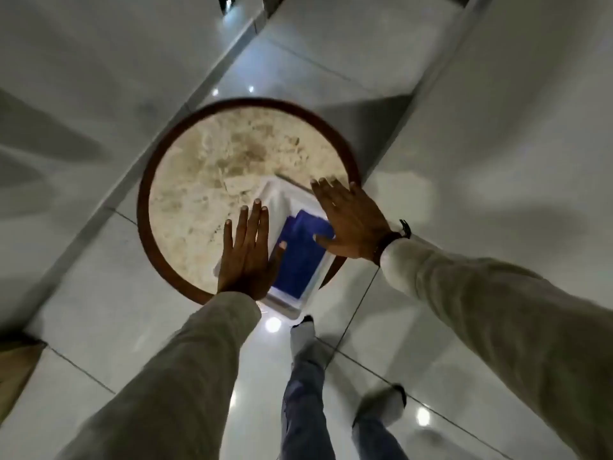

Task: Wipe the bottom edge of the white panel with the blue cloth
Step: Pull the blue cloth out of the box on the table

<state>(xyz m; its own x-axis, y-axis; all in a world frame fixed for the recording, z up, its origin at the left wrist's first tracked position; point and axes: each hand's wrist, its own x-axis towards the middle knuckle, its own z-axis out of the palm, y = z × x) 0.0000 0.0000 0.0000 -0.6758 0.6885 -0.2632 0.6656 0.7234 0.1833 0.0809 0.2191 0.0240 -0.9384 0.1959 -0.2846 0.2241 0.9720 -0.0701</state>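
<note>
With both hands flat and gripping nothing, left hand (245, 250) and right hand (348, 220) flank the white panel (282, 200) overhanging the round counter (205, 180), blue cloth (298, 260) lying on it; uneven pressure may tip the panel off.

Round stone-topped table (212, 167) with brown rim, glossy grey tiled floor (431, 327), black wristband (405, 228)

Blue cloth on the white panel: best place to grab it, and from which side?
Take the blue cloth at its upper right corner, beside the right hand. It lies flat on the white panel, so probably pinch from above; the left hand lies along its other side.
</note>
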